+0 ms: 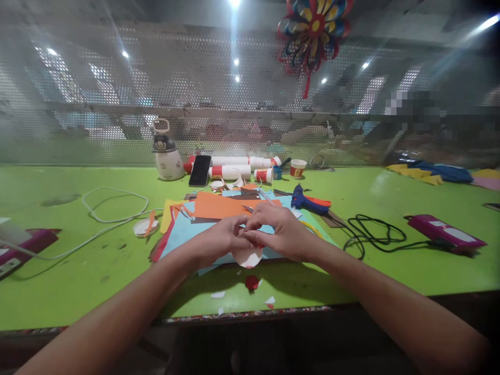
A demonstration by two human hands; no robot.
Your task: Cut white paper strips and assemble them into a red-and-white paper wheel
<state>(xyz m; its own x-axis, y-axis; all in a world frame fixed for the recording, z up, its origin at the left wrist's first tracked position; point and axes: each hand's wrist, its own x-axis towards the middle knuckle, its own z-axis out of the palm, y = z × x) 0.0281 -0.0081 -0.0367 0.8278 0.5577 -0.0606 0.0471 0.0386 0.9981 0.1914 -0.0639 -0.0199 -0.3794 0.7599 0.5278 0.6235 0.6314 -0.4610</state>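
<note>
My left hand (219, 240) and my right hand (282, 232) meet over the stacked paper, their fingers closed in a pinch. Between them is a small rounded white paper piece (248, 259) with a trace of red, perhaps cut from a paper cup. Its upper part is hidden by my fingers. Beneath lie light blue sheets (183, 237) and an orange sheet (214, 205). A pointed tool tip (247, 208) shows just beyond the hands. A red scrap (252, 283) and white scraps (269, 300) lie nearer the table edge.
To the right are a blue glue gun (308, 200), orange-handled scissors (320, 202), a black cable (375, 234) and a purple power strip (445, 233). Paper cups (230, 172), a phone (200, 171) and a white bottle (169, 162) stand or lie behind. A white cable (113, 224) loops left.
</note>
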